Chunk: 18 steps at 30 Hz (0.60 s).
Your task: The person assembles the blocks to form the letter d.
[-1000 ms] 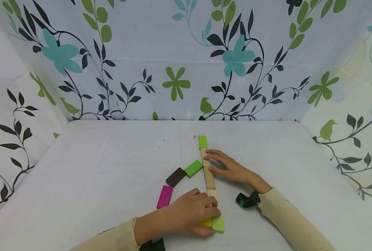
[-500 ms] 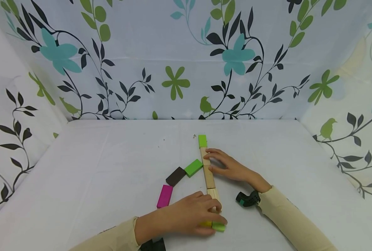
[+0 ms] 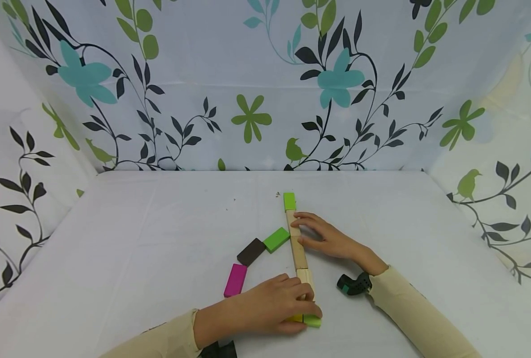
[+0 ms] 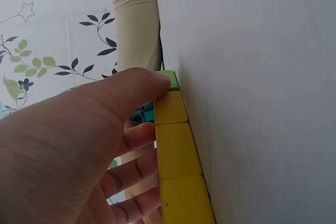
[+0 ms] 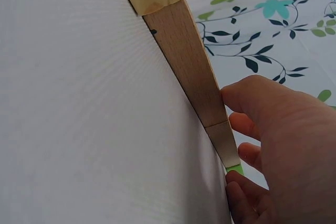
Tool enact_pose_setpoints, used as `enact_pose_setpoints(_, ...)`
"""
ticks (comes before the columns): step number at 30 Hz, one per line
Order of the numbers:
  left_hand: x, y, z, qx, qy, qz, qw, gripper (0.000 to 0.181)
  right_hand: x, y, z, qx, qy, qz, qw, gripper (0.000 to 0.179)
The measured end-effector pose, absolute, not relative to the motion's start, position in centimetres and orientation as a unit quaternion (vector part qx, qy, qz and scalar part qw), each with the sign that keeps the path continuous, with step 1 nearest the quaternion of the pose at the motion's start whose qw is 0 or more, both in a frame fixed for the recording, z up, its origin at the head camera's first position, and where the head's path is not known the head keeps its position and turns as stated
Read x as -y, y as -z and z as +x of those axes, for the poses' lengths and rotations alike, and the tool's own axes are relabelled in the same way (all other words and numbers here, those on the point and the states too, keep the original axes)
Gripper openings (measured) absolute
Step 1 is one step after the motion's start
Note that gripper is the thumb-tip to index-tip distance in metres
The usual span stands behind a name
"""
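A row of wooden blocks runs away from the person, with a light green block (image 3: 312, 322) at its near end and another green block (image 3: 289, 201) at its far end. Curled over the near corner, my left hand (image 3: 276, 306) has its index finger on the near green block and its thumb along the front side. Yellow blocks (image 4: 178, 150) join this corner under the palm; a pale block (image 3: 304, 277) shows beyond the fingers. Spread fingertips of my right hand (image 3: 325, 239) touch the right side of two tan blocks (image 3: 298, 252) farther up, without gripping them.
A green block (image 3: 276, 240), a dark brown block (image 3: 251, 252) and a magenta block (image 3: 236, 280) curve away leftward from the row. All lie on a white cloth (image 3: 158, 238). Patterned fabric (image 3: 193, 64) hangs around the back and sides.
My left index finger has shifted right, from the pale block onto the near green block, which it now partly covers. The pale block's near end has edged rightward. My right hand stays in place.
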<state>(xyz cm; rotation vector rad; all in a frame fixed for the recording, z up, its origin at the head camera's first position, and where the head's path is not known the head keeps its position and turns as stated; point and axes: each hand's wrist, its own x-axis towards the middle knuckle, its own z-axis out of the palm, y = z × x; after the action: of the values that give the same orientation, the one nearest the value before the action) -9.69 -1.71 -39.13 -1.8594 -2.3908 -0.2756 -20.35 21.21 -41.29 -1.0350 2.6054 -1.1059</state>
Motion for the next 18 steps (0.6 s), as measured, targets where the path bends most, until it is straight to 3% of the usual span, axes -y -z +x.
enact_pose_setpoints(8,1.72,39.00,-9.61,0.791,0.105,-0.602,0.018,0.028,-21.15,41.29,-20.38,-0.863,0.366,-0.344,0.063,0.039)
enact_pose_setpoints(18,1.86,39.15,-9.76,0.779,0.082,-0.620,0.045,0.032,-21.17,41.27,-20.34,-0.861,0.365,-0.347,0.063,0.039)
